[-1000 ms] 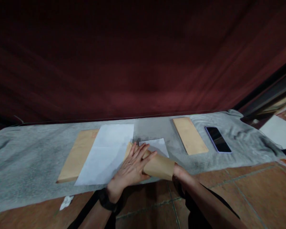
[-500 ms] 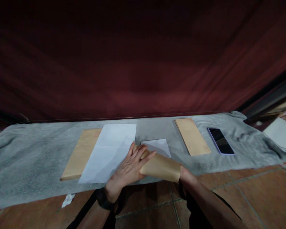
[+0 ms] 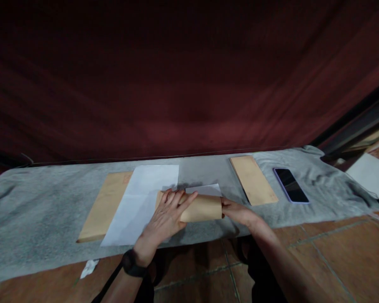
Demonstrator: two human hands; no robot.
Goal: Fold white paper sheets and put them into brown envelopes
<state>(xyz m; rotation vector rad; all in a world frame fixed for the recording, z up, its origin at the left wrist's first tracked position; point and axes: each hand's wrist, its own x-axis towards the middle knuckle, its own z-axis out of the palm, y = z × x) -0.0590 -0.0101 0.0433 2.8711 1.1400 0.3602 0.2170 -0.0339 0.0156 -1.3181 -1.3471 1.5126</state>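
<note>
A brown envelope (image 3: 202,208) lies across the near middle of the grey cloth (image 3: 38,210). My left hand (image 3: 166,216) rests flat on its left end, fingers stretched out and together. At the envelope's right end my right hand (image 3: 236,211) pinches the edge, its fingertips mostly hidden behind the paper. A small folded white sheet (image 3: 205,189) peeks out just behind the envelope. A large white sheet (image 3: 139,202) lies to the left, partly under my left hand.
A stack of brown envelopes (image 3: 102,206) sits under the big sheet at the left. Another brown envelope stack (image 3: 252,179) and a dark phone (image 3: 290,185) lie at the right. A dark red curtain (image 3: 189,84) hangs behind. Tiled floor (image 3: 334,261) and a paper scrap (image 3: 89,267) are near me.
The envelope was lifted and tilted toward me at its right end; now it lies level and further back on the cloth. My right hand came out from beneath it to its right edge.
</note>
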